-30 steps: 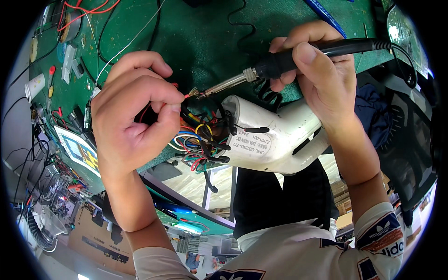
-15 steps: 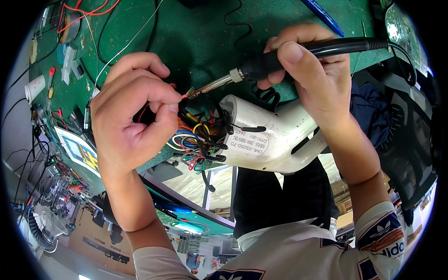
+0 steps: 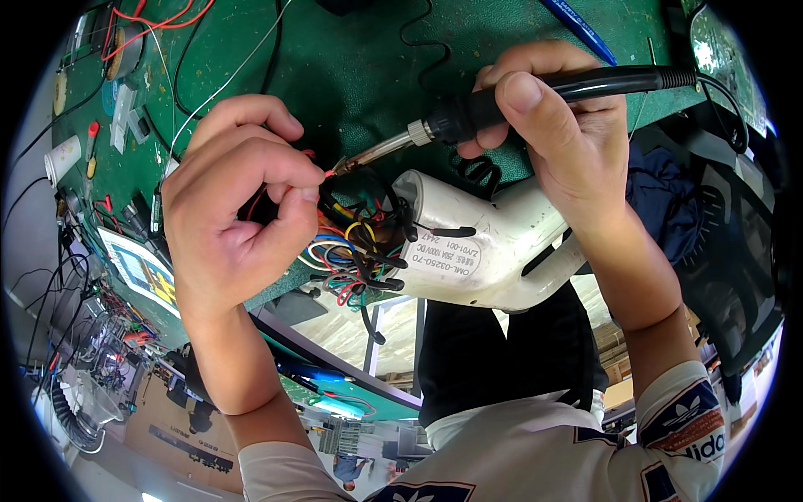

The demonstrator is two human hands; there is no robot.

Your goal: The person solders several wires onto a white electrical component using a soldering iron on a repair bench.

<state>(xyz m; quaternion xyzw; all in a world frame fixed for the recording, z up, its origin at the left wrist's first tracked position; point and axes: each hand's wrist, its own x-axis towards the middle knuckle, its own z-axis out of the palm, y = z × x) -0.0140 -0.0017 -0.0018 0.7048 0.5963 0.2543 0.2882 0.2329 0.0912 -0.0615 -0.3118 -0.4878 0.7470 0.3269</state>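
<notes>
My left hand [image 3: 241, 205] is closed, thumb and index finger pinching a thin red wire [image 3: 330, 172] near its bare end. The metal tip of a black-handled soldering iron [image 3: 376, 152] meets that wire end, just right of my fingertips. My right hand [image 3: 556, 146] is wrapped around the iron's handle. Below the joint lies a white, curved, pipe-like connector housing [image 3: 477, 243] with a printed label, a bundle of coloured wires [image 3: 347, 255] with black sleeved ends spilling from its left opening. Whether solder is on the joint is too small to tell.
The green mat [image 3: 360, 58] carries loose cables, a blue pen [image 3: 581, 29], small tools and a paper cup [image 3: 63, 159]. At right are a circuit board [image 3: 728, 84], dark cloth [image 3: 669, 201] and a black mesh chair [image 3: 728, 301]. A person [image 3: 347, 468] appears in the background.
My right hand and the iron have shifted slightly left, bringing the tip further onto the wire end. My left hand has moved only slightly and still pinches the wire.
</notes>
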